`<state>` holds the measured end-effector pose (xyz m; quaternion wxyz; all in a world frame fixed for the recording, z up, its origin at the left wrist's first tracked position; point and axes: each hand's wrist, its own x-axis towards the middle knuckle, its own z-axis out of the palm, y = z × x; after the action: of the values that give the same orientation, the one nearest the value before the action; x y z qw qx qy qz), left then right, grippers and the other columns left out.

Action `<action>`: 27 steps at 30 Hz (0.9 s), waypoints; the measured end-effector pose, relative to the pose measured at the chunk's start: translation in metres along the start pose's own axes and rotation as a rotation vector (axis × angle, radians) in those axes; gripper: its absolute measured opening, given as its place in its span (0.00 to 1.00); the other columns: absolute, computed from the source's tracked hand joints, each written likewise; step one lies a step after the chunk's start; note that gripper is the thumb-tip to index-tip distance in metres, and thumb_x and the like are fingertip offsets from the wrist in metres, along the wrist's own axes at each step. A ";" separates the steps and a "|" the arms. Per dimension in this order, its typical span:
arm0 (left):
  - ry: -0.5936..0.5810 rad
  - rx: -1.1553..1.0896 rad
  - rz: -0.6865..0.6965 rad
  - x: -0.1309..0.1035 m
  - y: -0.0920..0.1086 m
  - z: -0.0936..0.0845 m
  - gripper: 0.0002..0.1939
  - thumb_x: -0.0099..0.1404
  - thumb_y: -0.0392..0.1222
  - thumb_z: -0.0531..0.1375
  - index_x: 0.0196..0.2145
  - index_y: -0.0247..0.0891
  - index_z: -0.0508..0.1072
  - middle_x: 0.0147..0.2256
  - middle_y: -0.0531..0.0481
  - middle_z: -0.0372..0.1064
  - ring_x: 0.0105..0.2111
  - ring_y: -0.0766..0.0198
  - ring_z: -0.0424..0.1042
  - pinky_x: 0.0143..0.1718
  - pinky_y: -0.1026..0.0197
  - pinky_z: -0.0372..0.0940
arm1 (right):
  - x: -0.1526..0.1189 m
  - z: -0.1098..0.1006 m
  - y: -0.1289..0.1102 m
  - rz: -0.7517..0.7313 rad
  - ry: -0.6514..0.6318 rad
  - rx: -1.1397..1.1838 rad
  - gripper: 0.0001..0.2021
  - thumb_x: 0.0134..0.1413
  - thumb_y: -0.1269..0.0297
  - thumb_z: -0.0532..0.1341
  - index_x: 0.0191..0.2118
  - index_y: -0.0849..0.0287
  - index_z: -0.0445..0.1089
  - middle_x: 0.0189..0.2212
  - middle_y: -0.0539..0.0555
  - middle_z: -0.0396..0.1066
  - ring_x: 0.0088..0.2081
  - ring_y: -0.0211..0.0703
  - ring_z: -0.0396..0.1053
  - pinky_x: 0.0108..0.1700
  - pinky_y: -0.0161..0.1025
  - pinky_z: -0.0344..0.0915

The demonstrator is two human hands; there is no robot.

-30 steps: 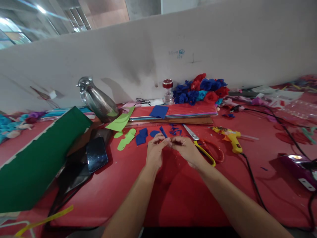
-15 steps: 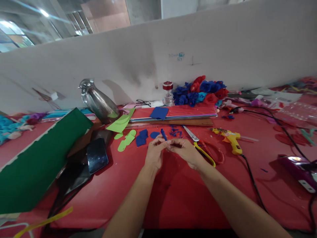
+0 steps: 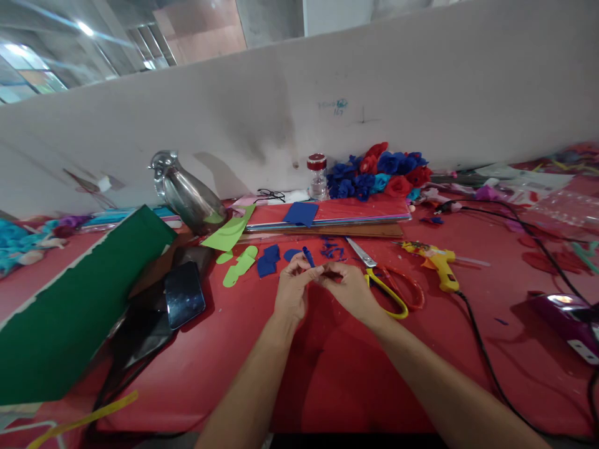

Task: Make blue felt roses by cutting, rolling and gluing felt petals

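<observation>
Both hands meet over the red table, fingertips pinched together. A small rolled piece of blue paper [image 3: 307,256] sticks up from my left hand [image 3: 294,284], which is closed on it. My right hand [image 3: 349,287] is closed too, its fingertips pressed at the base of the same piece; the exact contact is hidden by the fingers. Just beyond lie a rounded blue cutout [image 3: 292,255], more blue cutouts [image 3: 268,260] and thin blue scraps [image 3: 332,249]. Light green cutouts [image 3: 240,267] rest to the left. Scissors [image 3: 388,293] with yellow and red handles lie by my right hand.
A yellow glue gun [image 3: 435,262] with a black cord lies at right. At left are a phone [image 3: 184,294] and a green sheet [image 3: 88,312]. A metal jug [image 3: 187,190], a paper stack [image 3: 355,212], a jar [image 3: 317,178] and paper flowers [image 3: 369,171] stand behind.
My right hand has shifted slightly inward, its fingers more curled against the left fingertips. The blue piece tilts a little differently; the objects on the table stay put.
</observation>
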<state>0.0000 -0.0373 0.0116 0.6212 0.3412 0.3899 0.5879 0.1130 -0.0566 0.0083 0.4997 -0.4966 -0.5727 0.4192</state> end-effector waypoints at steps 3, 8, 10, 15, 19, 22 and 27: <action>0.001 0.013 0.011 0.001 -0.003 -0.002 0.17 0.36 0.34 0.70 0.14 0.35 0.62 0.29 0.55 0.57 0.31 0.70 0.60 0.34 0.66 0.58 | -0.001 0.001 0.000 -0.004 0.021 -0.024 0.10 0.45 0.59 0.59 0.26 0.60 0.73 0.24 0.52 0.74 0.30 0.43 0.69 0.35 0.37 0.64; 0.019 0.017 0.044 0.004 -0.008 -0.004 0.16 0.36 0.33 0.70 0.15 0.35 0.63 0.30 0.55 0.59 0.32 0.70 0.61 0.37 0.66 0.58 | -0.002 0.002 0.001 -0.003 0.037 -0.082 0.12 0.46 0.58 0.58 0.26 0.61 0.74 0.24 0.51 0.73 0.28 0.42 0.67 0.32 0.36 0.62; 0.016 0.027 0.041 0.004 -0.009 -0.004 0.15 0.36 0.35 0.70 0.15 0.35 0.64 0.30 0.54 0.60 0.33 0.69 0.62 0.38 0.65 0.58 | -0.002 0.002 0.001 -0.006 0.039 -0.091 0.13 0.48 0.58 0.57 0.25 0.61 0.73 0.23 0.51 0.72 0.28 0.42 0.67 0.32 0.36 0.62; -0.016 0.038 -0.014 0.005 -0.007 -0.005 0.11 0.37 0.38 0.71 0.17 0.36 0.71 0.31 0.53 0.64 0.34 0.67 0.64 0.40 0.63 0.59 | 0.000 0.001 0.002 -0.016 0.037 -0.062 0.11 0.47 0.59 0.57 0.24 0.59 0.72 0.22 0.50 0.71 0.29 0.42 0.67 0.34 0.36 0.62; -0.057 0.082 -0.048 0.006 -0.001 -0.007 0.10 0.36 0.39 0.71 0.19 0.37 0.76 0.31 0.50 0.66 0.35 0.66 0.64 0.40 0.62 0.60 | 0.004 -0.002 0.005 -0.030 0.014 -0.032 0.11 0.47 0.60 0.57 0.22 0.59 0.70 0.22 0.49 0.69 0.28 0.41 0.65 0.34 0.35 0.62; -0.066 0.148 -0.002 0.006 0.004 -0.008 0.09 0.36 0.39 0.71 0.18 0.37 0.76 0.31 0.50 0.66 0.35 0.66 0.65 0.38 0.63 0.61 | 0.005 -0.004 0.006 -0.040 -0.021 -0.032 0.09 0.45 0.61 0.57 0.22 0.59 0.69 0.21 0.49 0.69 0.27 0.40 0.65 0.34 0.36 0.61; -0.045 0.172 0.058 0.005 0.005 -0.007 0.08 0.36 0.35 0.70 0.15 0.38 0.74 0.31 0.51 0.64 0.32 0.68 0.64 0.35 0.64 0.61 | 0.004 -0.004 0.004 -0.036 -0.036 -0.036 0.09 0.46 0.61 0.57 0.24 0.58 0.70 0.23 0.50 0.70 0.29 0.42 0.67 0.36 0.38 0.63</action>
<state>-0.0086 -0.0322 0.0119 0.5808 0.4175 0.4149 0.5624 0.1173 -0.0516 0.0054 0.4876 -0.4874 -0.5981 0.4087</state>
